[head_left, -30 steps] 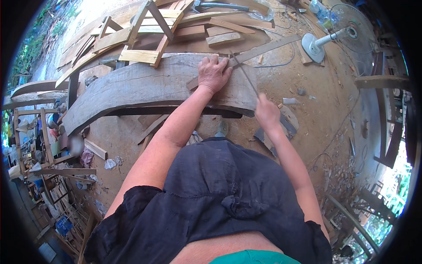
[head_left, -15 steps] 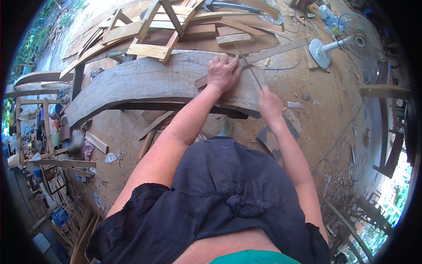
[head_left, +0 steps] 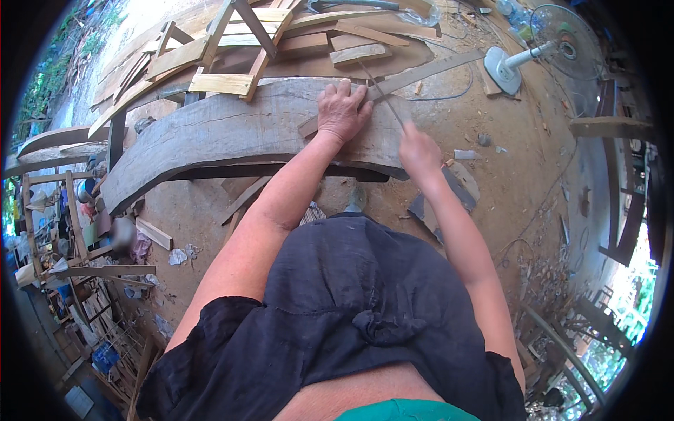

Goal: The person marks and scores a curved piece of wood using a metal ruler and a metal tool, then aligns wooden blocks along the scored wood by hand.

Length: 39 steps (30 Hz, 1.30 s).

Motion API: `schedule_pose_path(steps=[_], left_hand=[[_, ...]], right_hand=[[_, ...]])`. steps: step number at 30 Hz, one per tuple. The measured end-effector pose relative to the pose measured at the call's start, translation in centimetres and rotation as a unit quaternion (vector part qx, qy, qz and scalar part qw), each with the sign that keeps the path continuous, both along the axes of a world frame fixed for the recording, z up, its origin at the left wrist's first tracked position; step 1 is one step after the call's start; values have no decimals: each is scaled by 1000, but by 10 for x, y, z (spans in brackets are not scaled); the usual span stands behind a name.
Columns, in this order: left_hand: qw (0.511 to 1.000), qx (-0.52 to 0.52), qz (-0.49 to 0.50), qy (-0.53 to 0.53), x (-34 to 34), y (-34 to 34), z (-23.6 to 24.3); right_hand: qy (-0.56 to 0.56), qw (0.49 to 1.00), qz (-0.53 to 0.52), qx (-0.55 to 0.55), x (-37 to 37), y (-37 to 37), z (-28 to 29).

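Observation:
A long, narrow wooden strip [head_left: 442, 73] lies slantwise across a thick, curved wooden slab [head_left: 239, 119], its far end jutting out to the right. My left hand [head_left: 342, 112] presses down on the strip, its fingers closed over it. From my right hand [head_left: 420, 151], which is blurred by motion, a thin saw [head_left: 384, 97] reaches away to the upper left. The blade, seen nearly edge-on, crosses the strip just right of my left hand. My right fingers are wrapped round its handle, which they hide.
Beyond the slab, several loose boards [head_left: 302, 45] and a pale wooden frame [head_left: 225, 83] are piled up. A standing fan [head_left: 505, 69] is at the far right. Dark flat pieces [head_left: 460, 186] lie on the floor near my right forearm. Timber scraps [head_left: 154, 233] lie on the left.
The whole view has shifted slightly, so the slab and boards appear a little further left. My left hand stays on the strip, and the saw still crosses it in my right hand.

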<state>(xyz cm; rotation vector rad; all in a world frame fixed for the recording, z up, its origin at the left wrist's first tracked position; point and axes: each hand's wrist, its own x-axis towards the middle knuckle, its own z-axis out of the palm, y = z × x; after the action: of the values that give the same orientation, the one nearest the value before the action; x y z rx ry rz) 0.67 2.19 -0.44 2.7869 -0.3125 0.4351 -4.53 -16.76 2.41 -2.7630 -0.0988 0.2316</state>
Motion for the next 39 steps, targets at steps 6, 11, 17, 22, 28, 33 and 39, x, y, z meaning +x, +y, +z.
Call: schedule_pose_path(steps=[6,11,17,22,28,33,39], left_hand=[[1000,-4,23,14,-2,1,1],[1000,5,16,10,-1,1,0],[1000,-7,21,19,1,-1,3],[999,11,32,19,0,3,3],[1000,9,22,11,1,2,2],[1000,16,12,7,4,-3,1],[999,26,30,19,1,2,0]], right_hand=[[-17,1000,-2,2,-6,-1,-2],[12,1000,-24,-1,-48,-23,6],[-50,999,-4,1,25,18,-8],[2,1000,-19,17,-33,-16,4],[-2,999,-21,24,-40,-19,7],[-50,999,-11,13,18,7,-16],[-4,999,-27,39,-50,-23,11]])
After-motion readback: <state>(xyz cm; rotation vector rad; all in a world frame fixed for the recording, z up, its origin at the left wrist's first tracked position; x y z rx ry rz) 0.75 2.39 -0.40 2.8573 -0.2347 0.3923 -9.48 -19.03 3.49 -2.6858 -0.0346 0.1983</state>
